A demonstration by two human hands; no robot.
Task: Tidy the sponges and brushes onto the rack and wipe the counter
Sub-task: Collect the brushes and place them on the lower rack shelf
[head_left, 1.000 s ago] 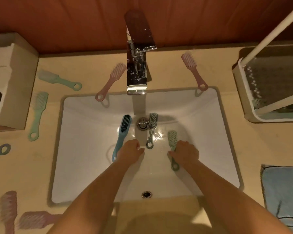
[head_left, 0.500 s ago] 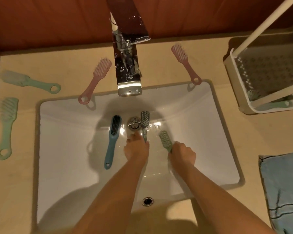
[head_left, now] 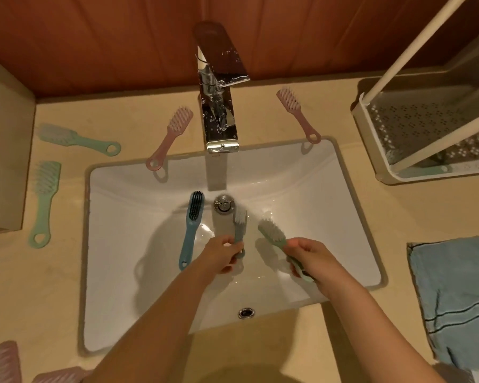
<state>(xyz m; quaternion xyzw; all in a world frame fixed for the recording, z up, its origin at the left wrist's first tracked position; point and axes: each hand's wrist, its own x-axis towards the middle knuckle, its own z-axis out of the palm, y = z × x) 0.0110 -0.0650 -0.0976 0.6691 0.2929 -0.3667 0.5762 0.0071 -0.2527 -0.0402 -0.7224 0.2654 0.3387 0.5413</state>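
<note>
While both arms reach into the basin, the left hand [head_left: 221, 255] curls its fingers round the handle of a slim grey plastic brush [head_left: 239, 223], whose bristled head points far, toward the round metal drain plug [head_left: 224, 203]. Just to the right, the right hand [head_left: 313, 258] grasps the handle of a pale green plastic brush [head_left: 273, 234], its head tilted up and to the left; the two brushes are near each other but apart. Left of the left hand, a blue plastic brush with dark bristles [head_left: 192, 225] lies on the floor of the white rectangular sink [head_left: 343, 205]. A chrome tap [head_left: 219, 120] stands at the far edge of the sink. On the beige counter [head_left: 122, 114], two pink long-handled brushes [head_left: 170, 138] [head_left: 299, 114] lie either side of the tap, their ring ends at the sink's rim. Two mint green brushes [head_left: 78, 139] [head_left: 43, 203] lie farther left, beside a cardboard box [head_left: 3, 150]. More pink brushes [head_left: 3, 363] show at the near left corner. The cream perforated rack [head_left: 426, 128] stands at the far right, and a folded blue towel [head_left: 454, 294] lies on the counter nearer, on the right.
</note>
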